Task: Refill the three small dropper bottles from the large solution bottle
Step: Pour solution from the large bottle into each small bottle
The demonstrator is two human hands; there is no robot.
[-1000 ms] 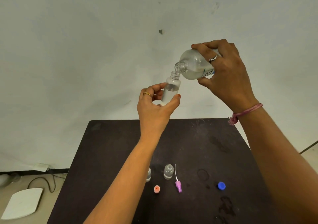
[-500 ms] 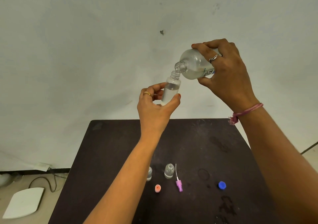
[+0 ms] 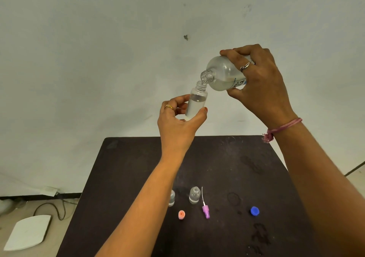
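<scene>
My left hand (image 3: 177, 124) grips a small clear dropper bottle (image 3: 196, 103), uncapped and nearly upright, held high above the table. Clear liquid fills most of it. My right hand (image 3: 258, 83) holds the large solution bottle (image 3: 223, 74) tipped down to the left, its open neck touching the small bottle's mouth. On the dark table (image 3: 122, 177) stand two more small bottles: one uncapped (image 3: 194, 195), the other (image 3: 171, 198) half hidden behind my left forearm.
On the table near the bottles lie an orange cap (image 3: 181, 214), a purple dropper tip with a thin white tube (image 3: 205, 209) and a blue cap (image 3: 254, 211). Wet marks stain the table's right side. A white board (image 3: 27, 233) and a cable lie on the floor at left.
The liquid level in the small bottle in my left hand has risen slightly. Both hands hold nearly the same pose.
</scene>
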